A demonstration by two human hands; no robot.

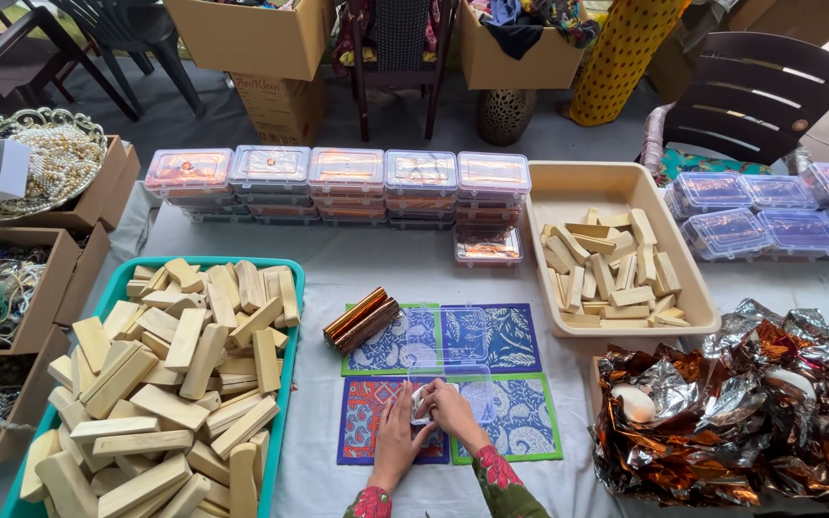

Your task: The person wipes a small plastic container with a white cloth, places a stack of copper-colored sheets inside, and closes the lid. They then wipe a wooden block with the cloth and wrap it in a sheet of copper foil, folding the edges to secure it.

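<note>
My left hand (395, 436) and my right hand (455, 412) meet over a small pale object (423, 403), both holding it above the patterned cards (520, 422). A clear plastic box with its lid open (453, 355) lies just beyond my fingers on the blue and green cards. A foil-wrapped block with orange stripes (361, 320) rests on the upper left card. What the pale object is cannot be made out.
A teal tray (292, 317) of wooden blocks stands at left, a beige tub (626, 182) of blocks at right. Stacks of clear lidded boxes (345, 182) line the back. Crumpled copper foil (760, 412) fills the right front. Cardboard boxes of beads (11, 288) sit far left.
</note>
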